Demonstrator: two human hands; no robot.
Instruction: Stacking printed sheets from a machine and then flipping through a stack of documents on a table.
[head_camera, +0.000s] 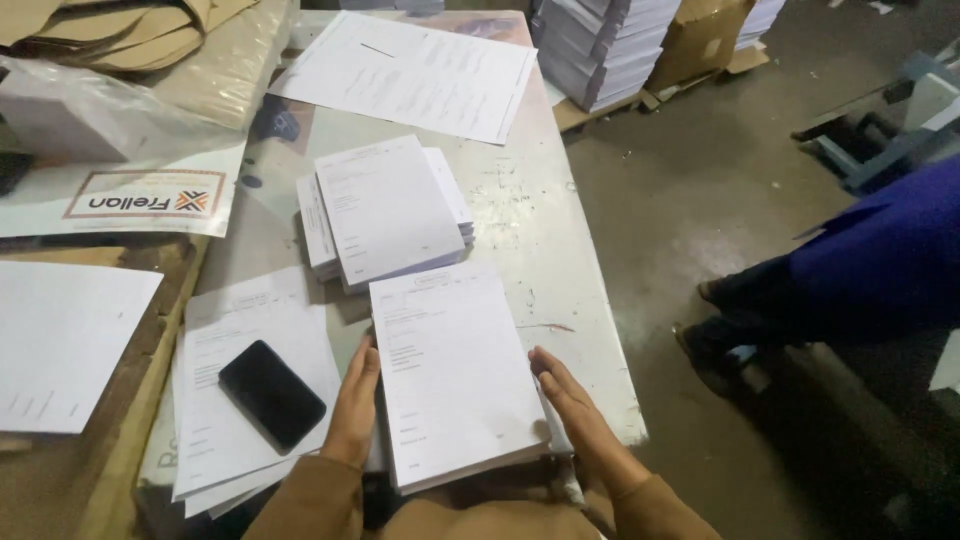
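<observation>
Head view shows your left hand (353, 405) flat against the left edge of the stack of printed sheets (455, 370) at the near end of the table (545, 240), your right hand (578, 420) pressing its right edge, both open-palmed.

Thick stack of printed white sheets (455, 375), portrait-ish, tilted a bit counterclockwise. Flat on the grey metal table (560, 240), right at its near edge, bottom end hanging slightly over. Edges squared up neatly, faint lines of text on the top sheet.
</observation>
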